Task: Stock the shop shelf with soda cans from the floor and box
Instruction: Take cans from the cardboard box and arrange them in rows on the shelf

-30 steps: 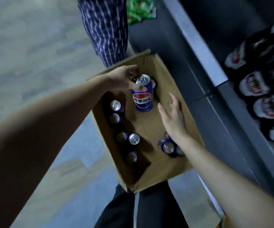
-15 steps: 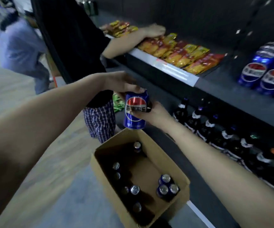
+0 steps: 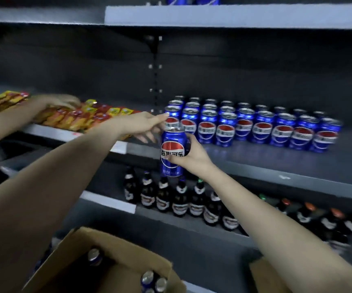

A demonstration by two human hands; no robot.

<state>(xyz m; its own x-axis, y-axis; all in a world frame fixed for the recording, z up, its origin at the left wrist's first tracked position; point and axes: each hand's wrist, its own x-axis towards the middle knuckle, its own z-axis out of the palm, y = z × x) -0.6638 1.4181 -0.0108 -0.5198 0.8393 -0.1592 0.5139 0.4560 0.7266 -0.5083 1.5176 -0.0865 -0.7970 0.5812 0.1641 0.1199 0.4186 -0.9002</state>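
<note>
My right hand (image 3: 192, 154) grips a blue soda can (image 3: 172, 152) upright in front of the middle shelf (image 3: 255, 163), just left of several rows of the same blue cans (image 3: 253, 125) standing there. My left hand (image 3: 149, 125) is stretched out with straight fingers, its fingertips near the top of the leftmost shelf can and just above the held can. Below, the open cardboard box (image 3: 116, 269) on the floor holds more cans (image 3: 154, 280).
Another person's arm and hand (image 3: 61, 103) rest on orange and yellow snack packets (image 3: 76, 117) at the shelf's left. Dark bottles (image 3: 181, 199) fill the shelf below. A second cardboard flap (image 3: 263, 275) shows at bottom right.
The can passed from my left hand into my right and rose from above the box to shelf height. My left hand let go and reached toward the shelf cans. My view lifted to the shelves.
</note>
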